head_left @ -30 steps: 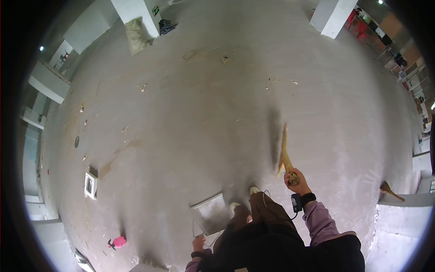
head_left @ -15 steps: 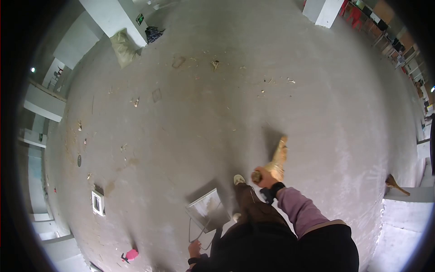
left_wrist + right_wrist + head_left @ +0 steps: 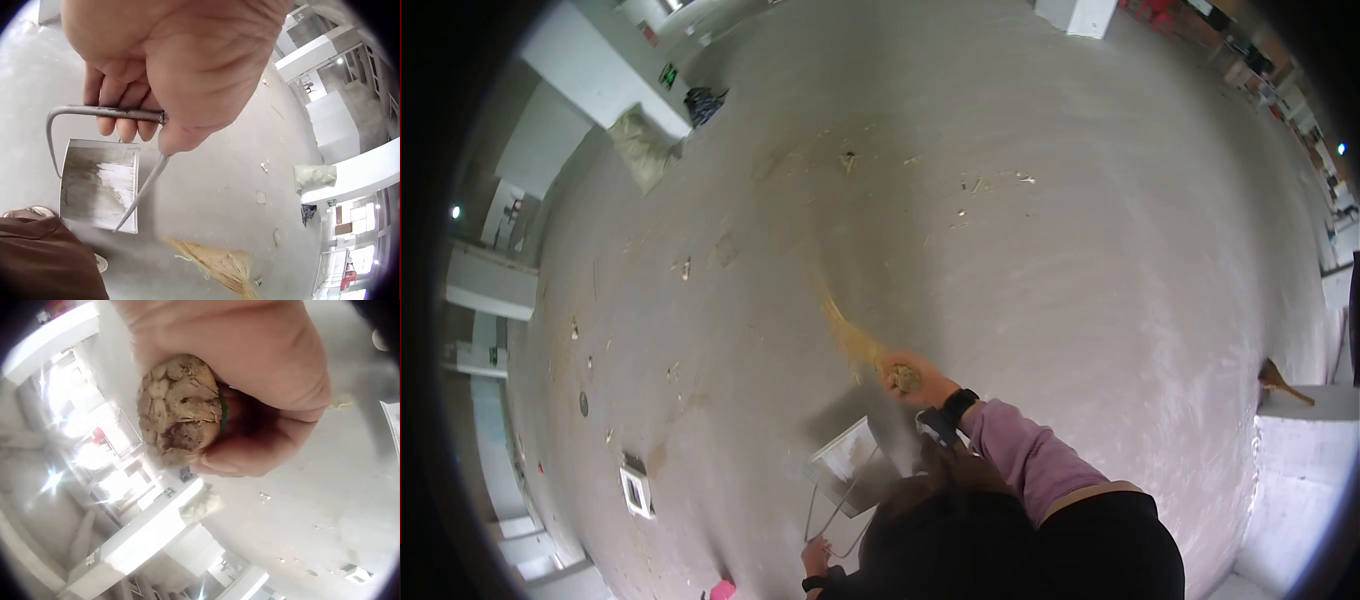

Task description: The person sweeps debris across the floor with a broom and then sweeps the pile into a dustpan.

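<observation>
My right hand (image 3: 925,378) grips the thick bound end of a straw broom (image 3: 855,342), whose bristles fan out forward and left, blurred, over the grey floor. The cut butt of the broom (image 3: 181,406) pokes out of the fist in the right wrist view, a green band beside it. Low on the left, my left hand (image 3: 818,555) holds the bent metal handle (image 3: 94,111) of a dustpan (image 3: 97,181). Its fingers hook under the bar, the thumb along the other side. The pan hangs beside my legs, a pale patch on its inside, the broom's bristles off to its side.
Small scraps (image 3: 850,160) lie scattered on the floor ahead and to the left. A white square frame (image 3: 636,490) and a pink object (image 3: 722,590) sit at left. A sack (image 3: 640,148) leans on a pillar; another broom (image 3: 1285,383) rests by a white ledge (image 3: 1305,470) at right.
My right hand has swung the broom from the right across to the left, in front of my feet and nearer the dustpan. The head view has rotated; the left hand keeps hold of the dustpan handle.
</observation>
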The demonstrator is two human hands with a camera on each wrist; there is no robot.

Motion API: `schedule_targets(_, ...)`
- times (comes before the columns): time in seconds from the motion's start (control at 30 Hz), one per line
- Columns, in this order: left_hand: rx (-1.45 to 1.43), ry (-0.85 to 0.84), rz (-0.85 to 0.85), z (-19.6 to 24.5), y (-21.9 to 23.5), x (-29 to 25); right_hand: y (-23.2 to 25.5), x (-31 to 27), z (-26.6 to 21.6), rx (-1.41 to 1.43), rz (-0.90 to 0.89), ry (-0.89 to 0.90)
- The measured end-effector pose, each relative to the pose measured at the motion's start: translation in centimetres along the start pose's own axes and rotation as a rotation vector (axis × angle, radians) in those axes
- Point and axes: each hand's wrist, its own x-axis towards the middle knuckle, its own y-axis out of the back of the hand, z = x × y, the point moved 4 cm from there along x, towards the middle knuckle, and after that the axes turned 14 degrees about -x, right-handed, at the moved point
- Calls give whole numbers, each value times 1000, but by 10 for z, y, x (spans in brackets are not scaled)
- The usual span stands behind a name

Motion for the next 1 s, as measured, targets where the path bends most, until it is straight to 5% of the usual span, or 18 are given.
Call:
schedule_targets(0.03,-88,96,67,14,-15,-8,6,-15,-5,-151,14,91)
schedule_targets(0.1,-38,108,71,25,-20,1,13,-49,-18,-26,-18,-11)
schedule_targets(0.2,16,133,58,48,-32,11,34,-111,-36,-831,215,354)
schedule_targets(0.3,7,143,-66,59,-51,21,68,-153,-35,-729,418,199)
schedule_targets(0.33,-3,144,-122,60,-56,25,67,-167,-39,-485,526,127)
schedule_targets(0.37,220,-88,-308,62,-59,39,60,-181,-45,-236,626,50)
schedule_targets(0.4,274,-107,-349,68,-62,39,68,-190,-45,-185,654,78)
schedule_targets(0.53,262,159,-217,90,-93,16,115,-218,-57,-95,844,214)
schedule_targets(0.77,271,129,-351,96,-85,48,172,-197,-88,-87,821,161)
schedule_targets(0.83,279,80,-534,90,-76,57,124,-185,-95,-1079,821,248)
schedule_targets(0.87,268,122,-478,92,-74,58,91,-171,-95,-1575,768,285)
schedule_targets(0.93,242,205,-370,90,-74,57,109,-124,-64,-1534,604,368)
schedule_targets(1.0,366,99,-412,98,-79,51,79,-80,-46,-1899,359,613)
